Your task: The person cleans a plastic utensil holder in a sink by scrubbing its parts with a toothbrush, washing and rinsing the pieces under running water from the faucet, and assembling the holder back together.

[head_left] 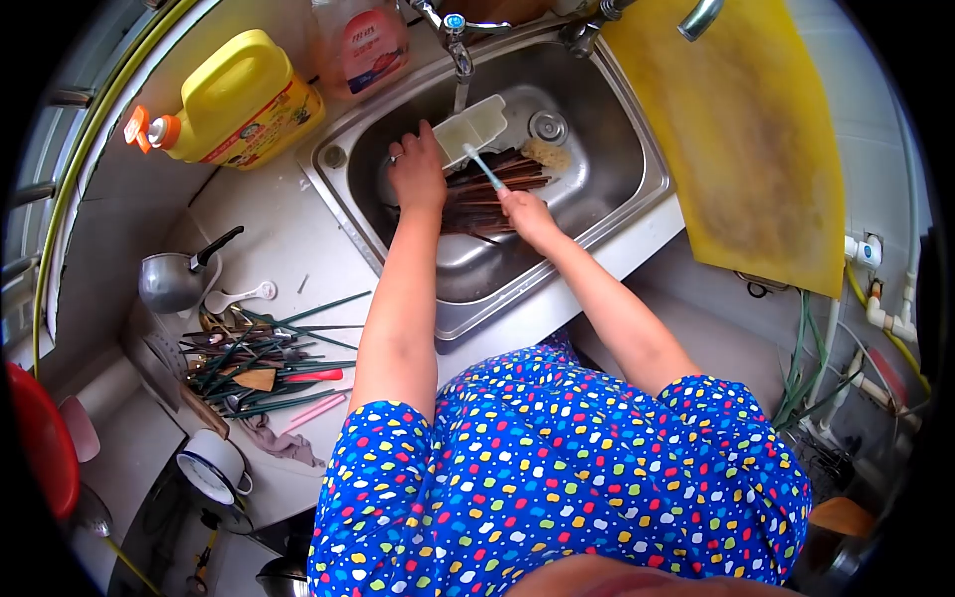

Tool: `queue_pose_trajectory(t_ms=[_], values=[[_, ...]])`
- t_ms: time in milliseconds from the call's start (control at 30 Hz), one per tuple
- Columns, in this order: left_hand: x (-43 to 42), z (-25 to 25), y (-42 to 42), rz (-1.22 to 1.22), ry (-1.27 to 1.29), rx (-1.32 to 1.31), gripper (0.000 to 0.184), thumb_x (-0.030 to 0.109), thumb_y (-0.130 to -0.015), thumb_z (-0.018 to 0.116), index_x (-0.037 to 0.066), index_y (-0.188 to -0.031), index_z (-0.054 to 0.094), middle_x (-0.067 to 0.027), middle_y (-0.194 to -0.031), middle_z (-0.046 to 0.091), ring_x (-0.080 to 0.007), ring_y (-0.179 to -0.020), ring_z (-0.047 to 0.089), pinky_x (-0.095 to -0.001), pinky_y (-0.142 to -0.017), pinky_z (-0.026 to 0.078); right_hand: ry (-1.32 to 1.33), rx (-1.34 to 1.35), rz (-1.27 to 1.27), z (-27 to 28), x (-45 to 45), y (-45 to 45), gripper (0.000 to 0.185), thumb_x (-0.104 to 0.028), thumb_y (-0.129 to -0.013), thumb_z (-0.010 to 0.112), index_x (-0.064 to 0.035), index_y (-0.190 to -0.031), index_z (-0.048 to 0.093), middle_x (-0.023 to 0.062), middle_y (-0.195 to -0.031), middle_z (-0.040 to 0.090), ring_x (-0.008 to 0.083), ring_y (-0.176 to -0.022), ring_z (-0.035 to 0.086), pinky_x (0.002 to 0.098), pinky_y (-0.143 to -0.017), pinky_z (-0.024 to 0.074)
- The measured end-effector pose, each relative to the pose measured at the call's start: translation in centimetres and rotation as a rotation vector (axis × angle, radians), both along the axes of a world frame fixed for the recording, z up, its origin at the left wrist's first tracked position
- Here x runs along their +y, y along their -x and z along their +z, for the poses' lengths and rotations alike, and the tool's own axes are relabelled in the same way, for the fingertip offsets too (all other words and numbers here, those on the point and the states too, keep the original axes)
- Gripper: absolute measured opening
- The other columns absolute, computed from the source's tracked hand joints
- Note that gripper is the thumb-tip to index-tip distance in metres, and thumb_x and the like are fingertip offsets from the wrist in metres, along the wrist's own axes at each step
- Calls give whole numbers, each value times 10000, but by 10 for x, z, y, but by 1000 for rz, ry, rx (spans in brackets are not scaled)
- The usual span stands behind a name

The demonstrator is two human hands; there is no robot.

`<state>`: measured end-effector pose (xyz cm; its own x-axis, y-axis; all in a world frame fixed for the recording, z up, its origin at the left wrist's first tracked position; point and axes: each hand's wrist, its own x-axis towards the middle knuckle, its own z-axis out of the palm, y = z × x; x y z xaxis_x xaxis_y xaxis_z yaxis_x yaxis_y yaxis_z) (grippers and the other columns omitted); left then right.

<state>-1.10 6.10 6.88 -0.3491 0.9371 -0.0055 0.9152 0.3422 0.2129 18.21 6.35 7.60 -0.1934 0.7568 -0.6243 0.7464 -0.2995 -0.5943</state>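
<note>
My left hand grips the near end of a pale, translucent plastic container, tilted over the sink. The container looks like a utensil holder with a divider. In my right hand is a light-blue toothbrush, its white head touching the container's edge. Below both hands, a heap of dark brown chopsticks lies on the sink bottom. A tan scrubbing pad sits at the heap's far right, near the drain. Above the container is the metal faucet.
A yellow detergent jug and a pink-labelled bottle stand behind the sink. On the left counter lie piled green chopsticks and utensils, a small pot and a white mug. At right is a yellow board.
</note>
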Motion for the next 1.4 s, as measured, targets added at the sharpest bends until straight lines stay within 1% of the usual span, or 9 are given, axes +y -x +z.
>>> queue_pose_trajectory(t_ms=[133,233,400,500,667,933,1000,1333,1400], values=[[-4,3,2,-4,49,-25,811,216,-629,770,122,-1322,358,-90,-1116,480,-301,-1071,476,-381,-699,513,-56,-104,220,6,0,14,561,-484,-920,348,-4,-752,586,212,-768,612,394,-781,572,465,-709,414],[-3,0,4,8,44,-19,839,239,-617,781,125,-1328,350,-90,-1119,479,-297,-1070,476,-380,-698,513,-63,10,-59,-23,13,0,528,-524,-911,409,-89,-619,469,-18,-503,414,115,-439,366,300,-427,313],[1,-2,6,16,61,-61,843,248,-610,786,125,-1324,355,-85,-1113,483,-293,-1065,480,-379,-694,514,258,80,-68,1,-9,24,594,-525,-913,385,-8,-703,588,121,-650,579,251,-620,554,375,-607,424],[-1,-5,6,15,40,-5,832,246,-612,785,121,-1317,361,-81,-1103,490,-288,-1061,483,-377,-694,515,109,94,-29,-29,0,9,475,-540,-906,404,-124,-691,481,-20,-525,408,107,-390,326,272,-336,232],[0,-2,4,14,36,-37,835,247,-620,780,113,-1324,351,-83,-1106,485,-293,-1064,480,-379,-694,515,352,201,-325,7,-2,20,478,-567,-897,392,-133,-705,451,-26,-536,385,82,-380,255,248,-348,217],[-1,-4,7,2,33,-4,864,254,-602,792,102,-1325,345,-81,-1099,485,-289,-1057,481,-377,-682,518,393,29,-432,-8,23,2,544,-521,-905,424,-43,-682,557,64,-561,509,204,-474,457,363,-468,367],[2,-2,9,-2,27,-7,855,254,-603,791,101,-1319,350,-81,-1097,487,-288,-1054,483,-375,-677,519,267,39,-278,5,7,13,453,-537,-906,406,-138,-695,448,-29,-496,343,95,-364,236,275,-341,180],[3,-5,5,-17,-29,27,792,236,-605,779,113,-1281,384,-70,-1053,495,-279,-1010,499,-366,-650,518,324,102,-353,-22,36,-5,461,-515,-914,410,-123,-671,438,-8,-515,385,116,-378,291,284,-353,218],[2,-5,4,-21,-27,34,796,237,-606,780,114,-1284,382,-71,-1055,495,-280,-1017,497,-369,-655,517,-118,-87,-191,-71,47,-24,510,-520,-905,424,-90,-634,467,32,-535,448,162,-403,367,330,-373,269]])
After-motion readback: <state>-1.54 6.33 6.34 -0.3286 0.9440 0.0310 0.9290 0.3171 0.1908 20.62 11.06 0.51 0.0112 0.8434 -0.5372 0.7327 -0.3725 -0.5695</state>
